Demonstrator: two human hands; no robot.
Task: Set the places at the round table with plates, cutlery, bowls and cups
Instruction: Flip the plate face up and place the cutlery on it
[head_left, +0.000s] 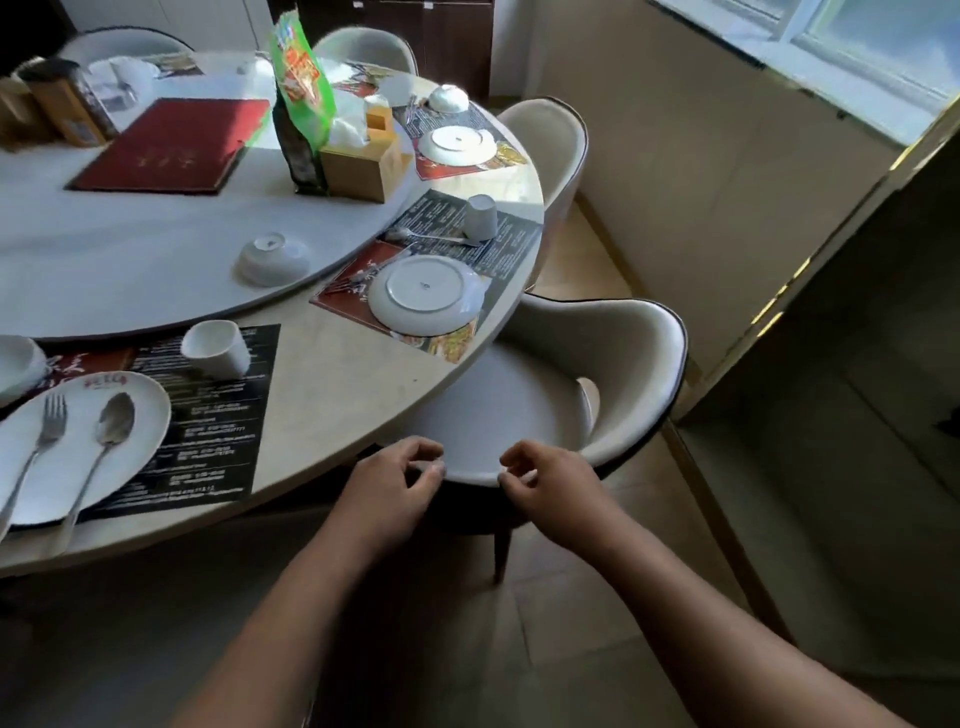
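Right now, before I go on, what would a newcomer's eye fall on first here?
The left hand and right hand hover with loosely curled fingers over the near chair's seat, holding nothing. Beyond them, at the table's edge, a white plate lies upside down on its placemat, an inverted cup behind it. On the turntable further back, a bright green bag stands beside a flat red menu.

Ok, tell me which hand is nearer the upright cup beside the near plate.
Left. The left hand is off the table edge, right of the cup; the right hand is farther right, over the chair seat.
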